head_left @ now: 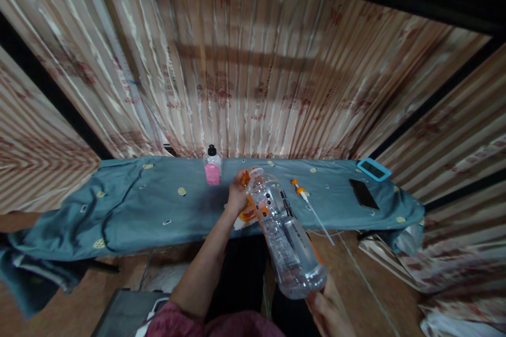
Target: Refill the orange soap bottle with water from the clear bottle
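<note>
Starting from the left, a teal cloth point(158, 205) covers the long table, and a small bottle with pink contents point(212, 166) stands near its far edge before the striped curtain point(253, 73). Just right of it the left hand point(237, 195) is curled about the neck of a clear plastic bottle point(286, 231), fingers closed at the cap end, though whether they pinch the cap itself I cannot quite tell. The bottle lies tilted in the air over the table's near edge, base toward the person, where the right hand point(328, 310) cups it from below, only partly in view. It looks empty: light, thin-walled, likely to dent under a squeeze and slick along its label, so neck and base seem the surest holds. Farther right lie an orange-handled tool point(306, 200) and a dark phone point(363, 194).
</note>
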Motion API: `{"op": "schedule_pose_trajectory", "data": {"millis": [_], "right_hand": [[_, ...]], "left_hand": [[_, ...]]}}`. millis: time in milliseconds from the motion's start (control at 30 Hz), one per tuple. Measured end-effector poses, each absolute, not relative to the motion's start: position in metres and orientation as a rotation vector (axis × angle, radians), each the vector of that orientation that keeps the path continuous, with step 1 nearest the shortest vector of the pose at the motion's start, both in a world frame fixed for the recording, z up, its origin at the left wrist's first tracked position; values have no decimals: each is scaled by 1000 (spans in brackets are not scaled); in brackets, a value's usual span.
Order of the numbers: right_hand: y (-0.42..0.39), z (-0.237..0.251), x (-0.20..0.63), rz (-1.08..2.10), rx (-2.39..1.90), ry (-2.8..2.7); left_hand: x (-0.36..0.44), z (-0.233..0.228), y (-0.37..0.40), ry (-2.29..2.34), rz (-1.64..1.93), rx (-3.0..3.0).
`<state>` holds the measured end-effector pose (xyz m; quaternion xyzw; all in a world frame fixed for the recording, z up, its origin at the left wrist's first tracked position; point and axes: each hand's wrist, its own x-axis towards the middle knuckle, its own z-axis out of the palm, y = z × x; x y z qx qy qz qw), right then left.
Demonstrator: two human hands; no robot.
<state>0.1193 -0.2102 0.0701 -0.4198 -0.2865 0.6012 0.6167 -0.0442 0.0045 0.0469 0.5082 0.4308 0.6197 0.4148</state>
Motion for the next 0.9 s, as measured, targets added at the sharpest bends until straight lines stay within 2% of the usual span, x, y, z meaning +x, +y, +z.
{"op": "schedule_pose_trajectory", "data": {"millis": [900], "right_hand": [[-213, 66, 119, 1351, -1016, -553]], "left_hand": [[-47, 42, 7, 1108, 1563, 1344]]}}
